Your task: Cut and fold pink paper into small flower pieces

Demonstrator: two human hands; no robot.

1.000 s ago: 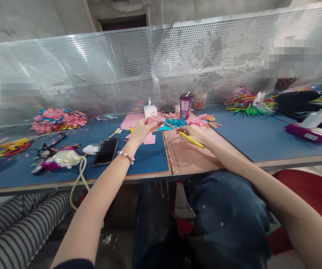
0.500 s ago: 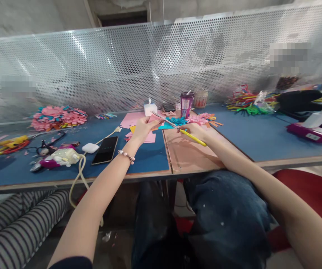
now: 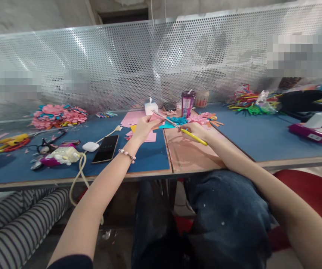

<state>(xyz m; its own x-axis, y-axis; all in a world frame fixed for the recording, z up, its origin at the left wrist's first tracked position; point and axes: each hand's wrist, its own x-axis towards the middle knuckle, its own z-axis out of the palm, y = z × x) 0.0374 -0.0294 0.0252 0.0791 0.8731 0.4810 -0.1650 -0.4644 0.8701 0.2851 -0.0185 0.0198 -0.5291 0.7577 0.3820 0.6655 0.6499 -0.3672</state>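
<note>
My left hand [image 3: 145, 129] is closed on a small piece of pink paper [image 3: 157, 118], held up over the table. My right hand [image 3: 195, 130] grips a pair of scissors [image 3: 193, 136] with yellow handles, their blades pointing left and lying at the pink piece. Whether the blades are parted is hard to make out. Pink sheets [image 3: 130, 118] lie beyond my left hand, with more pink paper [image 3: 150, 136] below it. Behind the scissors are blue fringed paper [image 3: 179, 120] and pink fringed paper [image 3: 201, 118].
A phone [image 3: 105, 149], a white charger [image 3: 90, 147] with cable and a heap of pink and blue paper pieces [image 3: 58, 115] lie left. A purple cup [image 3: 187, 104] stands behind. Colourful strips [image 3: 250, 101] and a purple-based device [image 3: 313, 132] are right. A perforated metal screen [image 3: 121, 67] borders the table.
The view has shifted very slightly. Both hands, the pink paper and the scissors stay almost in the same place.
</note>
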